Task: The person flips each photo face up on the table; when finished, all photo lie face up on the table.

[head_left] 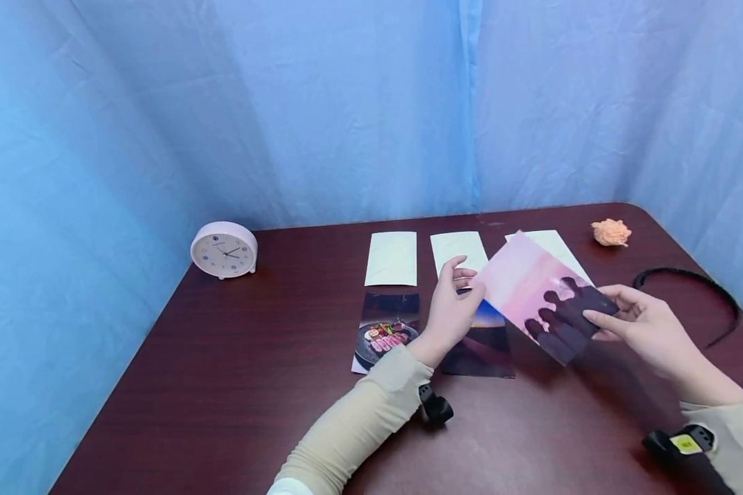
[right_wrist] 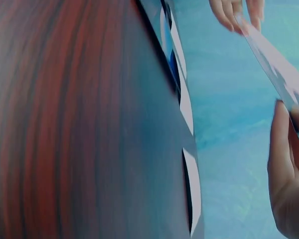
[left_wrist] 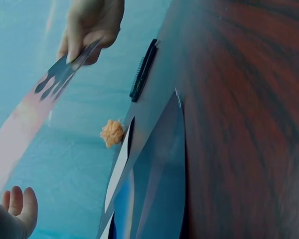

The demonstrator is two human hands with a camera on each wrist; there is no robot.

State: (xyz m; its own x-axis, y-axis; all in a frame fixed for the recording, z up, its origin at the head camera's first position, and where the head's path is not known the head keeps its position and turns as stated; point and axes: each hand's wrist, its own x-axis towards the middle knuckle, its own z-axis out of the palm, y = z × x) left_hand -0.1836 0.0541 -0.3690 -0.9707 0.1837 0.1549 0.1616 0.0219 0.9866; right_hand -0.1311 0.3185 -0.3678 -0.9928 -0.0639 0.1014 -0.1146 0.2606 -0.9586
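In the head view, my right hand [head_left: 644, 323] pinches a photo print [head_left: 532, 289] of dark silhouettes under a pink sky, thumb on its face near the right corner. The photo is held tilted above the table. My left hand [head_left: 455, 309] is at its left corner, thumb at the edge, other fingers loosely bent and apart from it. The left wrist view shows the right hand [left_wrist: 92, 30] gripping the dark end. Below lie a photo of sliced meat on a plate [head_left: 384, 337] and a blue-and-dark landscape photo [head_left: 479, 347], partly hidden by my left hand.
White cards [head_left: 391, 258] lie in a row behind the photos, the rightmost partly covered by the held photo. A round clock [head_left: 224, 250] stands at the back left. An orange flower [head_left: 611, 232] and a black curved band [head_left: 693, 271] are at the right. Blue curtains surround the brown table [head_left: 235, 385].
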